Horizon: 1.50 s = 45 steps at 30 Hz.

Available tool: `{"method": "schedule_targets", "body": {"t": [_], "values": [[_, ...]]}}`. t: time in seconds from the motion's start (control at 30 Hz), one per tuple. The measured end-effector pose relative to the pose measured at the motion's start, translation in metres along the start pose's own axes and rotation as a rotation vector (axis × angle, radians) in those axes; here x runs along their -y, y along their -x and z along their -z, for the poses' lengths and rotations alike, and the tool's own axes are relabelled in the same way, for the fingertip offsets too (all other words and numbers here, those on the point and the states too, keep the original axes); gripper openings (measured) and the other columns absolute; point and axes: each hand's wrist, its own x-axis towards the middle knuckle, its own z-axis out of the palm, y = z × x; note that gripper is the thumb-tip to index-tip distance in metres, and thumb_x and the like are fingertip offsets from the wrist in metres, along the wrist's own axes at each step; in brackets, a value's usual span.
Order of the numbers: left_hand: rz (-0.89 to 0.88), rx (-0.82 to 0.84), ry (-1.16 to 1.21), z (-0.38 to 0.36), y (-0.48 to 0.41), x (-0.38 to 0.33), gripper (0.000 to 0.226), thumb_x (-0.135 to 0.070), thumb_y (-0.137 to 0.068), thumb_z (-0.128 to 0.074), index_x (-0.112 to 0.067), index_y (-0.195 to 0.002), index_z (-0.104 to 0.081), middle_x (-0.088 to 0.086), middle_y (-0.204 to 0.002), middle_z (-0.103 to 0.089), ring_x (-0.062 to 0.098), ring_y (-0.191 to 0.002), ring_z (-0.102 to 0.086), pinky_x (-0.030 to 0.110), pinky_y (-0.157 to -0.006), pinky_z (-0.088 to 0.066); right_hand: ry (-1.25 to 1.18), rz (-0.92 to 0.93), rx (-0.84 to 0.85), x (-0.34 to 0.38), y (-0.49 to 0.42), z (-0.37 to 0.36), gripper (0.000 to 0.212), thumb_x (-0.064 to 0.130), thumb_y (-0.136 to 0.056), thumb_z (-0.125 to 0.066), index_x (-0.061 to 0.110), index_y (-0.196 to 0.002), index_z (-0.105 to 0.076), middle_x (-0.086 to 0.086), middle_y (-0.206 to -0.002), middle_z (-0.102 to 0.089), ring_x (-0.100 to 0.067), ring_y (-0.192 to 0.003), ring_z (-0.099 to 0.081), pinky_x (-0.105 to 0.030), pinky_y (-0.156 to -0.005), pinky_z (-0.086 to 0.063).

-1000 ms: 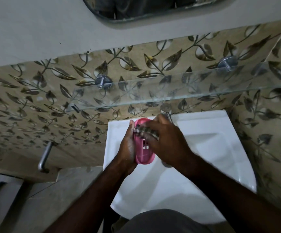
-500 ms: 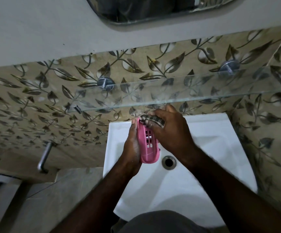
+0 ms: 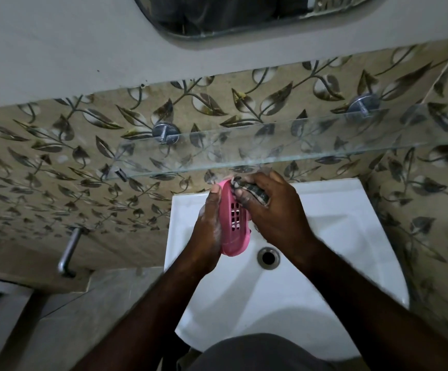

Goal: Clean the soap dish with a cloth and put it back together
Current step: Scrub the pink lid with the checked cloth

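Note:
A pink slotted soap dish part (image 3: 235,231) is held on edge over the white sink (image 3: 324,263). My left hand (image 3: 209,231) grips it from the left side, thumb near its top end. My right hand (image 3: 273,210) is closed on a dark striped cloth (image 3: 255,190) and presses it against the upper end of the pink piece. Several slots in the dish show between the hands. Any other part of the soap dish is out of sight.
A glass shelf (image 3: 271,148) on two metal mounts juts out just above the hands. The sink drain (image 3: 268,257) lies below the right wrist. A metal bar (image 3: 68,250) sticks out of the leaf-patterned wall at left. A mirror (image 3: 244,14) hangs above.
The right hand with the cloth has moved from the middle of the pink piece up to its top end. The dish has turned more on edge, and the drain has come into view.

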Motion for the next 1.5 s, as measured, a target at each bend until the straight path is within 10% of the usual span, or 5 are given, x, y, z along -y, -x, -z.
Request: {"method": "schedule_targets", "body": {"t": [0.73, 0.9, 1.07, 1.5], "values": [[-0.013, -0.014, -0.174, 0.004, -0.004, -0.001, 0.058, -0.06, -0.094, -0.035, -0.013, -0.104, -0.068, 0.013, -0.087, -0.071, 0.027, -0.077, -0.068, 0.045, -0.075, -0.055, 0.232, -0.021, 0.008, -0.004, 0.002, 0.003, 0.019, 0.036, -0.087, -0.064, 0.027, -0.103, -0.067, 0.001, -0.095, -0.055, -0.024, -0.083, -0.063, -0.033, -0.068, -0.049], [0.036, 0.01, -0.214, 0.004, -0.007, 0.002, 0.051, -0.059, -0.096, -0.039, -0.022, -0.079, -0.07, 0.007, -0.079, -0.07, 0.021, -0.069, -0.065, 0.034, -0.068, -0.052, 0.219, 0.088, 0.04, 0.003, 0.006, -0.002, 0.019, 0.034, -0.087, -0.063, 0.026, -0.104, -0.069, 0.007, -0.088, -0.047, -0.02, -0.079, -0.059, -0.033, -0.065, -0.05], [0.021, 0.014, -0.132, 0.009, -0.003, 0.004, 0.06, -0.06, -0.087, -0.043, -0.011, -0.114, -0.065, 0.014, -0.095, -0.071, 0.029, -0.078, -0.066, 0.043, -0.073, -0.054, 0.216, -0.05, 0.026, -0.019, 0.008, -0.003, 0.02, 0.035, -0.088, -0.065, 0.03, -0.106, -0.069, 0.008, -0.091, -0.047, -0.022, -0.082, -0.062, -0.031, -0.067, -0.048], [0.052, -0.05, -0.103, 0.017, -0.006, 0.013, 0.05, -0.055, -0.094, -0.04, -0.015, -0.104, -0.068, 0.013, -0.085, -0.072, 0.028, -0.074, -0.069, 0.046, -0.071, -0.057, 0.143, -0.088, 0.034, -0.025, 0.027, -0.012, 0.019, 0.034, -0.087, -0.067, 0.028, -0.104, -0.071, 0.0, -0.093, -0.054, -0.022, -0.082, -0.062, -0.036, -0.07, -0.053]]}}
